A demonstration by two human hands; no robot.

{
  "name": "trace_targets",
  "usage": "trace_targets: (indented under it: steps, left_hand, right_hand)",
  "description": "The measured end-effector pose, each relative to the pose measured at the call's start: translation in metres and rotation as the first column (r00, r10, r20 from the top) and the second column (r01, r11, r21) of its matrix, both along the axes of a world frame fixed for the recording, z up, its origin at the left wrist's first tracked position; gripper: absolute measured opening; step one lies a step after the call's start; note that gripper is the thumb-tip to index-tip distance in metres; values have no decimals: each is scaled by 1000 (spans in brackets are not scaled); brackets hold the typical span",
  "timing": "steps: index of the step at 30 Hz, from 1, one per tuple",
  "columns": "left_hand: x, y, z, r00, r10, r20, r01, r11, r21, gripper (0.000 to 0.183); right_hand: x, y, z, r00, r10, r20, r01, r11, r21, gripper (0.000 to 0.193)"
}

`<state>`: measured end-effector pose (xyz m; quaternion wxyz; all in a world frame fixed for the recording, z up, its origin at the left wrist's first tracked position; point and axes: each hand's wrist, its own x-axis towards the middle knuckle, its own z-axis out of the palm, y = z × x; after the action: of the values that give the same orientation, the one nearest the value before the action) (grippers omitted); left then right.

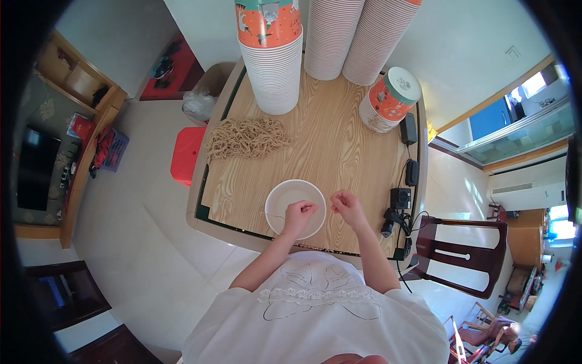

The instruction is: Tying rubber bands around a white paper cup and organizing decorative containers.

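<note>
A white round paper tub (272, 199) stands near the front edge of the wooden table. Over its opening is my left hand (298, 216), fingers pinched together. A thin tan string (274, 215) runs from that hand leftward across the tub's rim. Just right of the tub, my right hand (347, 209) is raised with its fingertips pinched; anything between them is too small to make out. Farther back on the left lies a tangled heap of tan strings (248, 138).
Tall stacks of nested paper tubs (271, 73) rise at the table's back. A shorter upside-down stack (388, 103) sits at the right. Black power adapters (401, 198) and cables line the right edge. A red stool (187, 155) and a dark wooden chair (464, 255) flank the table (333, 145).
</note>
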<state>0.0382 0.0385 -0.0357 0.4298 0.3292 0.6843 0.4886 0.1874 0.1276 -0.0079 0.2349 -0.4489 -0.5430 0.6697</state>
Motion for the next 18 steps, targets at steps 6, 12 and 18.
trace_targets:
  steps: [6,12,18]
  left_hand:
    - [2,2,1,998,10,-58,-10,1000,7,17]
    - [2,4,-1,996,-2,-92,2,1000,-4,17]
    - [3,2,4,997,-18,-76,16,1000,-15,15]
  right_hand:
    - [2,0,-7,999,22,24,-22,1000,3,6]
    - [8,3,-20,986,119,113,-122,992,16,11]
    - [5,-1,-14,980,137,146,-140,990,10,12]
